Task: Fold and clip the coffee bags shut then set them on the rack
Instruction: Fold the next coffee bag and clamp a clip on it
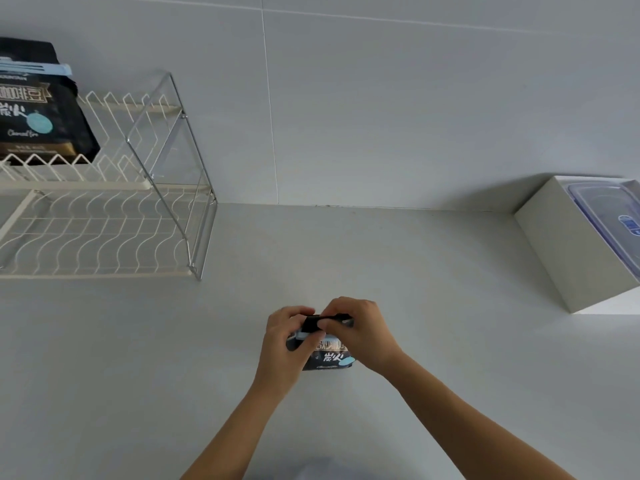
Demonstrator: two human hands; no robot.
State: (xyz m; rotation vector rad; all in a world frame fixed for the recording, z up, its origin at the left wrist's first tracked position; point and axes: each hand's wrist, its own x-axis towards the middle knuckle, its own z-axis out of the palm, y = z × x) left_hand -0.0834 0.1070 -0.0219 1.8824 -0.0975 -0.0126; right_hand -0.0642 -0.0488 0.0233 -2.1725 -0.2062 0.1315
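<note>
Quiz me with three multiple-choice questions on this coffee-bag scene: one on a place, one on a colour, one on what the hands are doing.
1. Where does the clipped coffee bag stand?
A) on the upper tier of the rack
B) in a drawer
C) on the floor

2. What colour is the clip on it?
A) red
B) light blue
C) yellow

3. What are the two hands doing?
A) hanging idle
B) both holding the top of the second bag on the counter
C) one reaching up to the rack

Answers:
1 A, since the bag stands behind the zigzag wire of the top shelf.
2 B, since a pale blue bar runs across the bag's top.
3 B, since the left hand and the right hand both curl round that bag's top edge.
</note>
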